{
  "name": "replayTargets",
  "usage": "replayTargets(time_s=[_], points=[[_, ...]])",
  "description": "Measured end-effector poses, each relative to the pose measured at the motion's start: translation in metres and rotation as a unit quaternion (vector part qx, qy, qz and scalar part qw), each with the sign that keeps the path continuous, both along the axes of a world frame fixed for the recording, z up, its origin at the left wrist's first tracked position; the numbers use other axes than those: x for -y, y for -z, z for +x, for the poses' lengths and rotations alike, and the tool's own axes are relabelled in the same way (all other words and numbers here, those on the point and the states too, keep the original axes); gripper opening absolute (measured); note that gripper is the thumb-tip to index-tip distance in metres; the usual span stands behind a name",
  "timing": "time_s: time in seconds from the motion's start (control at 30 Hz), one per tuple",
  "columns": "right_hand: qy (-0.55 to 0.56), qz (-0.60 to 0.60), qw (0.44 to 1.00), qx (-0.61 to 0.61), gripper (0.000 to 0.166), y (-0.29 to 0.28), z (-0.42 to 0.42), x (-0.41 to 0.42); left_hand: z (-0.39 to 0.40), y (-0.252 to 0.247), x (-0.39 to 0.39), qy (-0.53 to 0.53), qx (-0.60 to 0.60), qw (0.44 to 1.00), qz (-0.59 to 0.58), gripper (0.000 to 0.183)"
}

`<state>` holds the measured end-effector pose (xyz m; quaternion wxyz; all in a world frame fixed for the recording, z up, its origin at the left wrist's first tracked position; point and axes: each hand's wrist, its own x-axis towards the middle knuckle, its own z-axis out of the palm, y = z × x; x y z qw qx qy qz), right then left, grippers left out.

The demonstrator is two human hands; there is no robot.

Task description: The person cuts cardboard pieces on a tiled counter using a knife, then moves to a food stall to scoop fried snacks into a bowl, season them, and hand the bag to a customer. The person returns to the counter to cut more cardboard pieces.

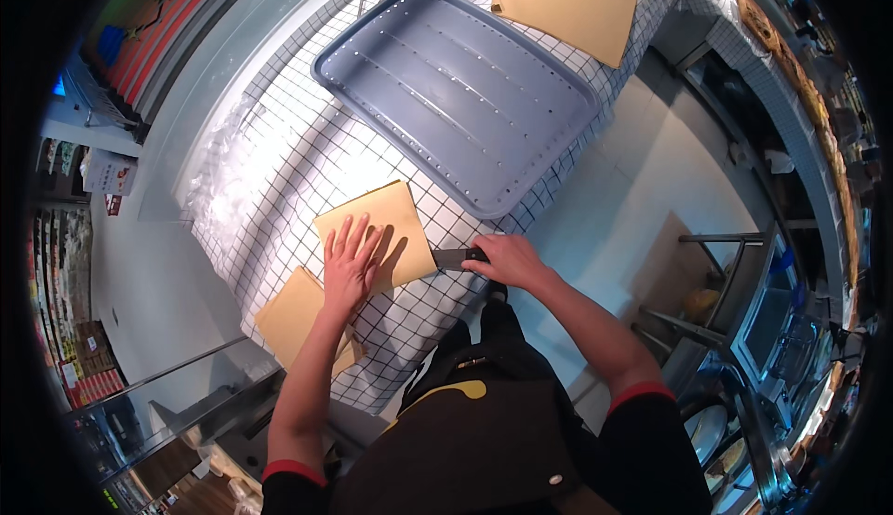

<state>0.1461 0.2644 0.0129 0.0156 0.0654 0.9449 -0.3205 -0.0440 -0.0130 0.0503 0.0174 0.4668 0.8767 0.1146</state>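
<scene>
My right hand (513,260) grips the black handle of a knife (452,259). The blade's far end disappears at the right edge of a folded sheet of brown paper (404,257); whether it lies between the layers or beneath them I cannot tell. On top of that paper, my left hand (349,264) rests palm down with its fingers spread. Partly hidden behind my left forearm is a stack of brown paper pieces (289,312). Both papers lie on a white tablecloth with a dark grid (418,312).
A large grey perforated baking tray (453,89) lies beyond the paper, slightly right. More brown paper (572,5) hangs partly over the table's right edge at the far end. Clear plastic film (223,166) is on the left side. A metal rack (718,271) stands at the right.
</scene>
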Motion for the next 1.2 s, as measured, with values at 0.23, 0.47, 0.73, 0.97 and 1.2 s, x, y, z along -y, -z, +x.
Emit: replayTargets(time_s=[0.23, 0.47, 0.73, 0.97, 1.2], points=[[-0.001, 0.084, 0.993, -0.079, 0.041, 0.028, -0.023, 0.015, -0.028, 0.029, -0.011, 0.086, 0.022, 0.994, -0.068, 0.05], [-0.024, 0.129, 0.981, -0.145, 0.037, 0.032, -0.031, 0.032, -0.029, 0.027, -0.013, 0.082, 0.027, 0.995, -0.052, 0.048], [0.019, 0.157, 0.976, -0.148, 0.034, 0.02, -0.016, 0.047, -0.03, 0.023, -0.013, 0.08, 0.043, 0.994, -0.059, 0.048], [0.015, 0.161, 0.98, -0.121, 0.03, 0.023, -0.004, 0.068, -0.031, 0.026, -0.012, 0.081, 0.032, 0.995, -0.052, 0.046], [0.036, 0.142, 0.976, -0.164, 0.032, 0.015, -0.021, 0.097, -0.035, 0.032, -0.01, 0.091, 0.043, 0.994, -0.053, 0.047]])
